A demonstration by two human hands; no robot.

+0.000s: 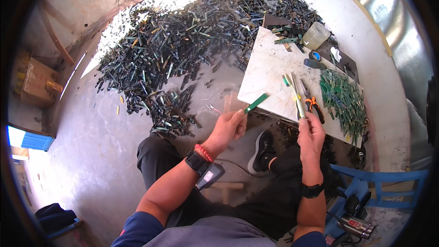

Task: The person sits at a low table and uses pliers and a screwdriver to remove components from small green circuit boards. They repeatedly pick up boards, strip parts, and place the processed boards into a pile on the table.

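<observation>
Pinched between thumb and fingers of my left hand (227, 129) is a narrow green strip (257, 103) that looks like a circuit board. It points up and right, over the near edge of a white board (267, 71). My right hand (312, 133) grips the lower end of a toothbrush (294, 92) with a pale handle and green at its head end. The brush is apart from the strip. Just right of the brush, pliers with orange and black handles (314, 105) lie on the board. Farther right is a heap of green strips (343, 103).
A large pile of dark strips (183, 41) covers the floor beyond my knees. Near the board's far end are a cloudy container (315, 35) and a blue-centred tape roll (315, 55). A blue chair (379, 187) and a silver cylindrical tool (359, 225) are at lower right.
</observation>
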